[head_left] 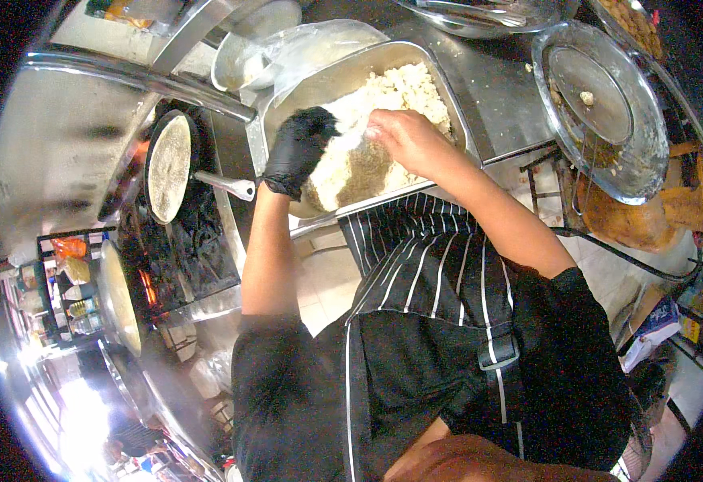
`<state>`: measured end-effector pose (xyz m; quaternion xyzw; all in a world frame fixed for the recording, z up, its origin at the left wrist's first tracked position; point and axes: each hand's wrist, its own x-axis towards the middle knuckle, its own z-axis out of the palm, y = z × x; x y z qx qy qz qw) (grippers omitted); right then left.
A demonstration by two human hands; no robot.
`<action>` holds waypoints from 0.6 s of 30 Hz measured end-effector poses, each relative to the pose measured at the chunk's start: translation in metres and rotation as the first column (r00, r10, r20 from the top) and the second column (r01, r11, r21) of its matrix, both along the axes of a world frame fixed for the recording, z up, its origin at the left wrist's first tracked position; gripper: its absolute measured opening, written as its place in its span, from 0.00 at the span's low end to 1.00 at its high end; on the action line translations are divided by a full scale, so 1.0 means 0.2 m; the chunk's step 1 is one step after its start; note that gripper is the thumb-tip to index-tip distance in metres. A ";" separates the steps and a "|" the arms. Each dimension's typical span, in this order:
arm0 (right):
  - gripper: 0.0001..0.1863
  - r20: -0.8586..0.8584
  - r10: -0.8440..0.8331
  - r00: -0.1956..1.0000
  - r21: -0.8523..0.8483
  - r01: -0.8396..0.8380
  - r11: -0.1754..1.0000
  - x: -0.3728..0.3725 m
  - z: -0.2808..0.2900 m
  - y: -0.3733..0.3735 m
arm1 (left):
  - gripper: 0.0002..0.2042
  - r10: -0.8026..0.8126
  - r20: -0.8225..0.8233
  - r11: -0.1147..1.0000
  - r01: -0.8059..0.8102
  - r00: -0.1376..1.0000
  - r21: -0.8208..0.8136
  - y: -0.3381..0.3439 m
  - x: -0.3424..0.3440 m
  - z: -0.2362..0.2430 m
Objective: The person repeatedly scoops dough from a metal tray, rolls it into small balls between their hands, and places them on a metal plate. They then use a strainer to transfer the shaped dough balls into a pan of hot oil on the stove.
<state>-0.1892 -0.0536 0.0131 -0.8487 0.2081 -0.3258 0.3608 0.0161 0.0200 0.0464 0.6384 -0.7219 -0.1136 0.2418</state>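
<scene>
While the gloved left hand (297, 151) curls over the left part of the tray (319, 87), its grip hidden, the bare right hand (406, 140) bends its fingers beside some white stuff (351, 127); whether it grips any, I cannot tell. Crumbly mix (408, 84) lies in the tray, below both hands. Leftward, a pan (169, 169) sits on the stove (187, 261).

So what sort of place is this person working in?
Most likely a commercial kitchen: a long-handled pan sits on a dark cooktop, a deep metal tray holds crumbly pale food, and the person wears a striped apron.
</scene>
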 end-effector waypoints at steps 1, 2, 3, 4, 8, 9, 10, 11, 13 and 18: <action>0.08 -0.015 0.003 1.000 0.095 -0.001 0.996 -0.03 -0.01 -0.02 | 0.06 -0.041 0.136 0.996 0.052 0.990 -0.078 0.00 0.07 -0.01; 0.09 -0.030 0.006 1.000 0.188 0.000 0.982 -0.06 -0.02 -0.03 | 0.06 0.153 0.101 0.988 -0.151 0.983 -0.034 0.03 0.12 -0.02; 0.10 -0.044 0.009 0.999 0.282 0.004 0.960 -0.08 -0.02 -0.05 | 0.07 0.221 0.184 0.974 -0.208 0.958 -0.090 0.05 0.14 -0.02; 0.11 0.011 0.021 1.000 0.452 -0.024 0.892 -0.08 -0.03 -0.07 | 0.07 0.237 0.165 0.971 -0.233 0.957 -0.048 0.07 0.16 -0.02; 0.09 0.218 -0.109 0.970 0.862 -0.139 0.487 -0.10 0.01 -0.11 | 0.07 0.000 0.055 0.992 0.007 0.998 -0.126 0.07 0.13 -0.06; 0.10 0.169 -0.027 0.985 0.786 -0.118 0.607 -0.09 0.02 -0.11 | 0.07 0.068 -0.156 0.998 -0.070 0.985 -0.007 0.06 0.10 -0.06; 0.11 0.109 0.047 0.993 0.693 -0.110 0.713 -0.08 0.02 -0.10 | 0.06 0.156 -0.348 0.985 -0.118 0.924 0.128 0.06 0.04 -0.04; 0.13 0.038 0.110 0.993 0.585 -0.112 0.804 -0.07 0.03 -0.09 | 0.06 0.259 -0.511 0.954 -0.136 0.820 0.267 0.06 0.01 -0.02; 0.18 0.088 0.022 0.996 0.213 -0.040 0.976 -0.02 0.00 -0.07 | 0.05 0.221 -0.657 0.954 -0.021 0.721 0.298 0.04 -0.05 0.01; 0.12 0.198 0.062 0.978 0.481 -0.152 0.864 0.06 0.06 0.00 | 0.03 0.199 -0.758 0.961 0.027 0.621 0.275 0.01 -0.17 0.08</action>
